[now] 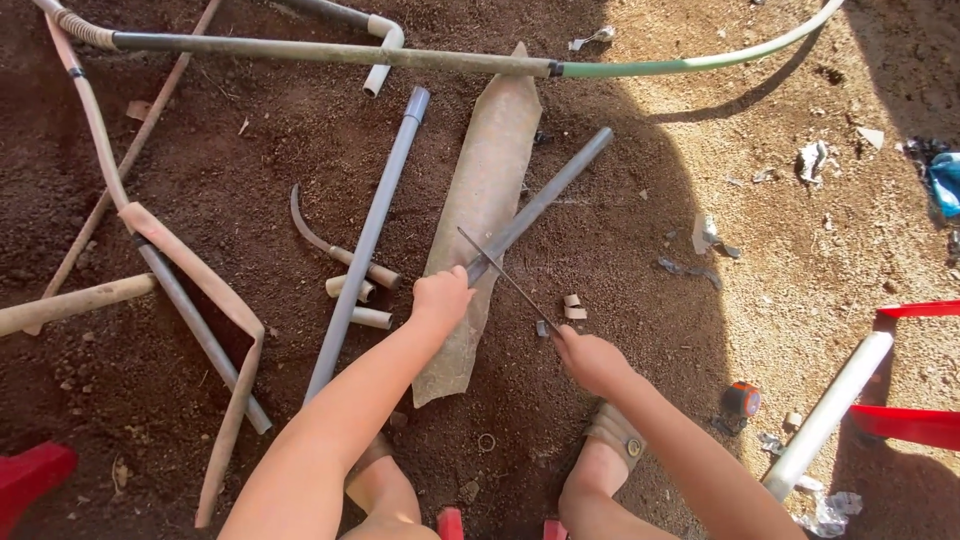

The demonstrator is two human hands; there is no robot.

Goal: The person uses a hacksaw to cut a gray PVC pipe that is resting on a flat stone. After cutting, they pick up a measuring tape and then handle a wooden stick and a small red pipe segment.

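My left hand (441,297) is closed around the near end of a short grey pipe (548,197) and holds it down on a long curved clay tile (485,205) lying on the soil. My right hand (588,358) grips one end of a thin metal saw blade (505,277). The blade runs up and left across the grey pipe, just beyond my left hand. A few small cut pipe rings (573,307) lie on the ground beside the blade.
A long grey pipe (367,243) lies left of the tile, next to a sickle (335,248) and short cut pieces (370,318). Hoses (330,50) and bent tubing (205,290) cross the dirt. A white pipe (827,415), tape measure (741,399) and red frame (915,425) sit right.
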